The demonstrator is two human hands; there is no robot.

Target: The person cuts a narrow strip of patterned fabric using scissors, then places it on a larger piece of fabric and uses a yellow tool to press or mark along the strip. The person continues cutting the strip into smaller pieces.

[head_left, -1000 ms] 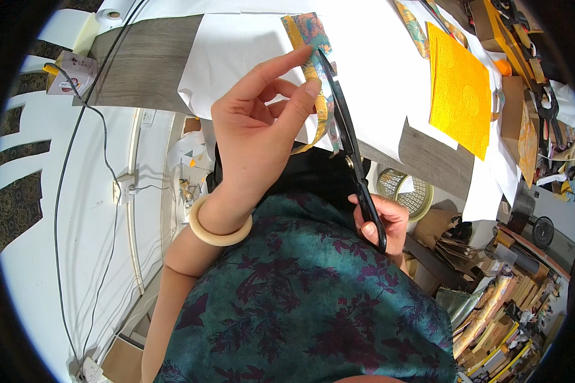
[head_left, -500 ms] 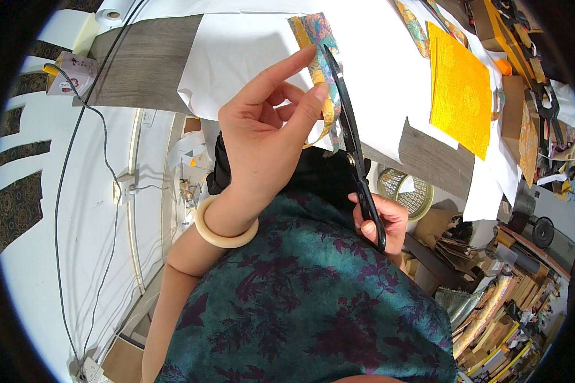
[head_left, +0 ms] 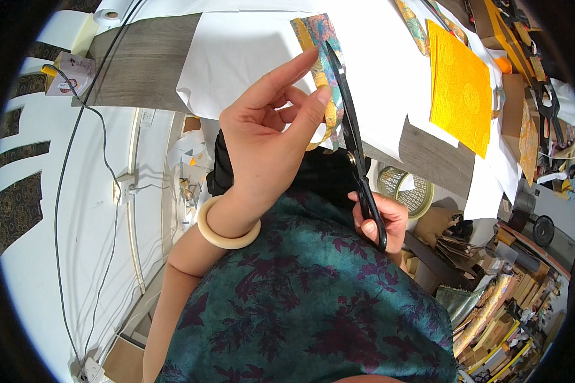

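A patterned strip of fabric [head_left: 322, 29], yellow along its left side and blue with pink on the other, stands over the white paper. My left hand [head_left: 259, 131] pinches its yellow side between thumb and index finger, the other fingers curled. In my right hand [head_left: 395, 220] is a pair of black scissors [head_left: 349, 127], gripped by the handles low on the right. Their long blades look nearly closed and run up along the strip's right side. A loose yellow end of the strip curls below my left thumb. Whether the blades bite into the fabric is unclear.
White paper [head_left: 236, 57] covers much of the grey wood table [head_left: 140, 64]. Yellow fabric sheets [head_left: 460, 89] lie at right. Below the table edge stands a green mesh basket [head_left: 421, 195]. Black cables [head_left: 64, 172] hang at left, and rolls and boxes [head_left: 498, 313] crowd the lower right.
My left hand and the strip have shifted very slightly to the right. The scissors have barely moved, their tips a touch higher.
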